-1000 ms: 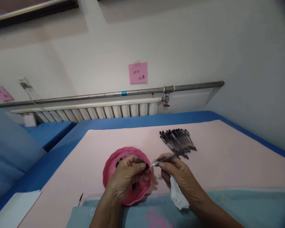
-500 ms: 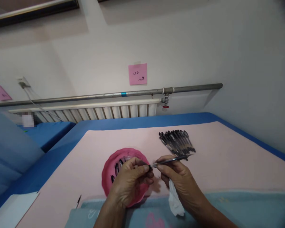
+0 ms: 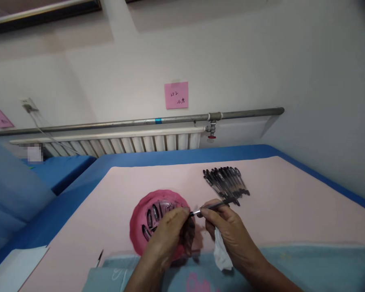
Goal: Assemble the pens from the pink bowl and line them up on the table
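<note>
A pen (image 3: pixel 214 206) with a dark barrel lies slanted between my two hands, its clear end toward the left. My right hand (image 3: pixel 231 229) is closed around its barrel and also keeps a crumpled white tissue (image 3: pixel 222 253) tucked under the fingers. My left hand (image 3: pixel 168 235) pinches a small black pen part (image 3: pixel 191 213) at the pen's left end; the fingertips partly hide it. Below that hand is a pink scalloped bowl (image 3: pixel 134 227) containing several black pen caps (image 3: pixel 149 217). Beyond my right hand, several black pens (image 3: pixel 225 180) lie side by side.
A pink sheet (image 3: pixel 109 211) covers the blue-edged table. Light blue cloth (image 3: pixel 307 263) runs along the near edge. One more pen (image 3: pixel 99 257) lies at the front left, near white paper (image 3: pixel 16 263). A radiator (image 3: pixel 146 142) and pipe stand behind.
My left hand has turned over, its back now more upward, while still pinching at the pen's end. The right hand has shifted slightly, tilting the pen a little; the tissue moved with it.
</note>
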A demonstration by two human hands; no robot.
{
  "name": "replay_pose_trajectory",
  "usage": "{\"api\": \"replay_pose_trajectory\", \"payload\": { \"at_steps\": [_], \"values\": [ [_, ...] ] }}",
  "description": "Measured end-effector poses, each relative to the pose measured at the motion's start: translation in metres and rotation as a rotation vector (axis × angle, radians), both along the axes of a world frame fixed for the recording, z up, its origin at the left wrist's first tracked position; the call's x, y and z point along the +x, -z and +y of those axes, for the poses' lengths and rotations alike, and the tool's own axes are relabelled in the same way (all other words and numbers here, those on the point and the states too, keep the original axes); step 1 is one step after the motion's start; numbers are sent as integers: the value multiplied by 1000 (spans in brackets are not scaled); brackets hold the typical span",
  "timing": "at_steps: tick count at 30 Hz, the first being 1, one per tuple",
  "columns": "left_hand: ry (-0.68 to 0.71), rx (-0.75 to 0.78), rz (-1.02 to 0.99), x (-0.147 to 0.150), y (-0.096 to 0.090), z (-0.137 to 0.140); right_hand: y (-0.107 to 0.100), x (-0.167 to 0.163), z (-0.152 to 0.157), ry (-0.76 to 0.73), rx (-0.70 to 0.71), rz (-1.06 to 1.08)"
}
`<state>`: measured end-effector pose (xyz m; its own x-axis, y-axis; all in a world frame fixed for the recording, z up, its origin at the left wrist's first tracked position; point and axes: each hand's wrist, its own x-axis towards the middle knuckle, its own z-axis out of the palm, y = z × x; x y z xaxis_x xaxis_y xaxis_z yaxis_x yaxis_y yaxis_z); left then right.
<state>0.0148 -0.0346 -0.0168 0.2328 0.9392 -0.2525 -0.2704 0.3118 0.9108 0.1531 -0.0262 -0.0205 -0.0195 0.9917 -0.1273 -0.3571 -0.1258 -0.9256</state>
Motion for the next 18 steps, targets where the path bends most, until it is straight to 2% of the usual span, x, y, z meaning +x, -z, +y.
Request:
{"api": "replay_pose_trajectory", "payload": {
  "at_steps": [6, 10, 12, 18],
  "values": [
    [-54, 64, 49, -3, -5, 1, 4, 0, 4, -7, -59, 93],
    [21, -64, 10, -1, -6, -1, 6, 1, 4, -45, -39, 60],
    [61, -81, 31, 0, -3, -1, 6, 1, 3, -67, -29, 50],
    [20, 84, 177, 0, 1, 0, 8, 1, 3, -76, -25, 45]
  ]
}}
